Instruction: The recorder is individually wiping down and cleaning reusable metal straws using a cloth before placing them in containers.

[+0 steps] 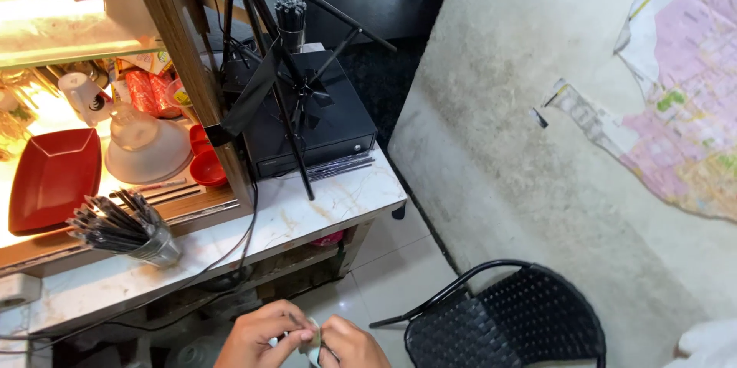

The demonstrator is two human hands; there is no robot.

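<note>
My left hand (257, 337) and my right hand (355, 346) meet at the bottom edge of the view, below the marble counter (307, 211). Both pinch a small pale object (311, 337) between the fingertips; most of it is hidden by the fingers, so I cannot tell what it is. The hands hover over the tiled floor (399, 276), just left of a black woven chair (507, 322).
On the counter stand a black cash drawer (322, 126) with a black tripod (288, 76) over it, a cup of black straws (127, 226), a red tray (52, 176) and a white bowl (146, 149). A rough wall with a map (683, 84) fills the right.
</note>
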